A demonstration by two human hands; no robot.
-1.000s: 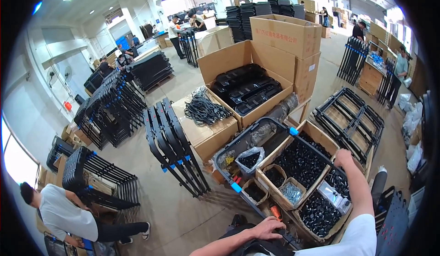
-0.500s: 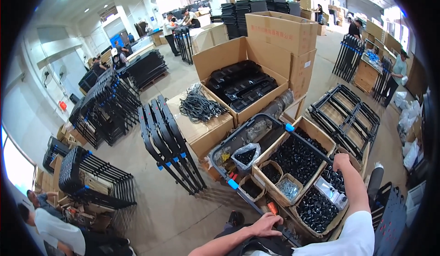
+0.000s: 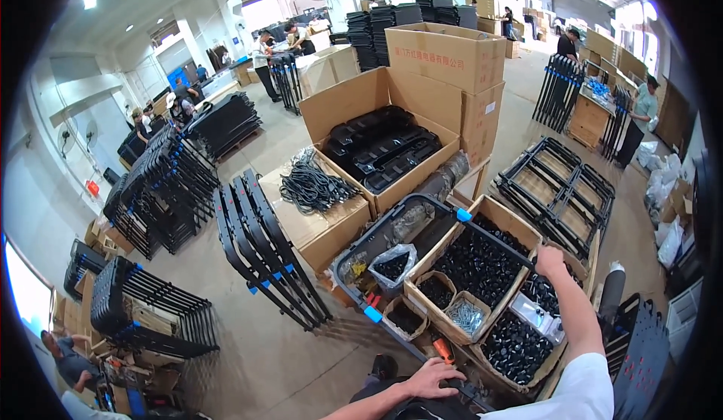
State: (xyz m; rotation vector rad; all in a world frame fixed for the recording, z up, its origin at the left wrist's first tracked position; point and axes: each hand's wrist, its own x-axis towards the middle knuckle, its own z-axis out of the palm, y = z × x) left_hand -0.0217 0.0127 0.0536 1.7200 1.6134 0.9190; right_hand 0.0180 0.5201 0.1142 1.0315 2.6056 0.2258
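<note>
A black tubular frame (image 3: 354,248) with rounded corners and blue pieces lies tilted across cartons of small parts. My right hand (image 3: 550,260) is closed round its far rail. On the near rail rests my left hand (image 3: 433,378), fingers stretched out over the bar and apart. Just beyond the left hand lies an orange-and-black tool (image 3: 443,350), partly hidden. Below the frame, a large carton (image 3: 413,290) holds black plastic parts, with a small box of silver screws (image 3: 465,316) in its corner. A clear bag (image 3: 526,311) lies on more black parts between my arms.
Folded black frames (image 3: 260,258) stand to the left. Beyond are a carton of black mouldings (image 3: 343,175) and bundled black cables (image 3: 312,183) on a closed box. More frames (image 3: 557,194) lie at right, near a dark roll (image 3: 611,288). Several people work farther off.
The whole view has shifted slightly, moving the surroundings left and the near person at lower left mostly out of sight. The left hand's fingers look more stretched over the rail; the right keeps its hold.
</note>
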